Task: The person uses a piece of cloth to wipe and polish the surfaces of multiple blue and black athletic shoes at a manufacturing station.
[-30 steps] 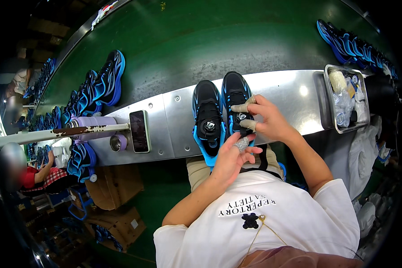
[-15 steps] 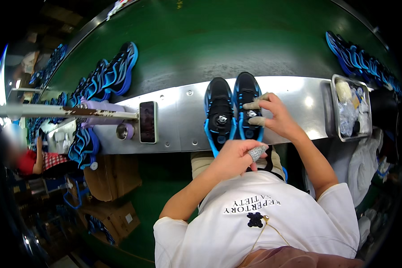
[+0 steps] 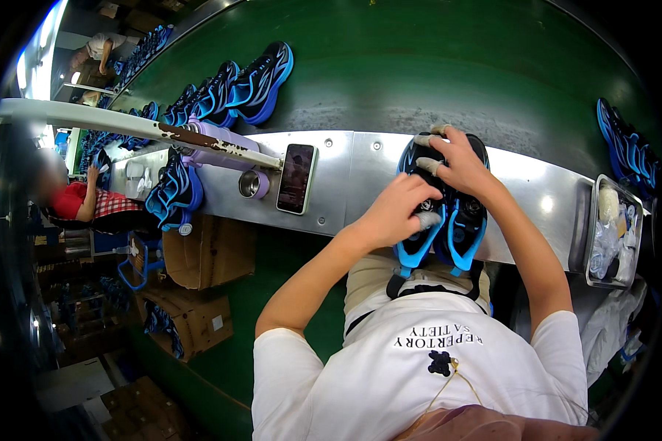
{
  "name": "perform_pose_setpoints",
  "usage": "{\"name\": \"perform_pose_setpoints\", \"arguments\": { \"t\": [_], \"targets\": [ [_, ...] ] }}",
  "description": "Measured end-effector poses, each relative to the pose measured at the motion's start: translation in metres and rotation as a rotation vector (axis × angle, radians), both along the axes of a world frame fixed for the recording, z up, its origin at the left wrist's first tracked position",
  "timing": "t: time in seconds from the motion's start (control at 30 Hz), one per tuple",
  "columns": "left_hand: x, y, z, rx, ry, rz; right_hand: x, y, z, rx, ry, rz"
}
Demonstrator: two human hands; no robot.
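Note:
Two black and blue sports shoes stand side by side before me, toes pointing away, on the metal ledge. My left hand (image 3: 399, 211) is curled over the tongue of the left shoe (image 3: 412, 250). Its finger and thumb close around a small round fitting there, and a grey wrap covers the thumb. My right hand (image 3: 457, 163) reaches across the right shoe (image 3: 467, 229). Its fingers, with beige finger covers, rest apart on the left shoe's toe area. The hands hide much of both uppers.
A phone (image 3: 296, 178), a purple cup (image 3: 254, 184) and a peeling white bar (image 3: 221, 151) are at left. On the right sits a metal tray (image 3: 590, 228) with bagged items. Rows of similar shoes (image 3: 261, 84) line the green belt (image 3: 419, 66). Cardboard boxes (image 3: 198, 257) stand below.
My left hand has moved up onto the left shoe's tongue. My right hand has shifted from the right shoe to the left shoe's toe. The whole view has turned somewhat.

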State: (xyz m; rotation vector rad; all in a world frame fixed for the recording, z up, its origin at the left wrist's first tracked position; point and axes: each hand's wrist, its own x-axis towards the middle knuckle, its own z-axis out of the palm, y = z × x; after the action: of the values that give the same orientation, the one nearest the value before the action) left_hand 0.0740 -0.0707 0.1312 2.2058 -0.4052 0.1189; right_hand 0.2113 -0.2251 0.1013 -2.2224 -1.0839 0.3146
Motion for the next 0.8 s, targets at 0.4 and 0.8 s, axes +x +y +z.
{"name": "perform_pose_setpoints", "arguments": {
  "t": [0.4, 0.8],
  "targets": [
    [0.003, -0.006, 0.01, 0.102, 0.036, 0.089, -0.005, 0.013, -0.014, -0.131, 0.022, -0.017],
    [-0.003, -0.002, 0.007, -0.071, 0.177, 0.102, -0.008, 0.014, -0.019, -0.107, -0.028, -0.025]
  ]
}}
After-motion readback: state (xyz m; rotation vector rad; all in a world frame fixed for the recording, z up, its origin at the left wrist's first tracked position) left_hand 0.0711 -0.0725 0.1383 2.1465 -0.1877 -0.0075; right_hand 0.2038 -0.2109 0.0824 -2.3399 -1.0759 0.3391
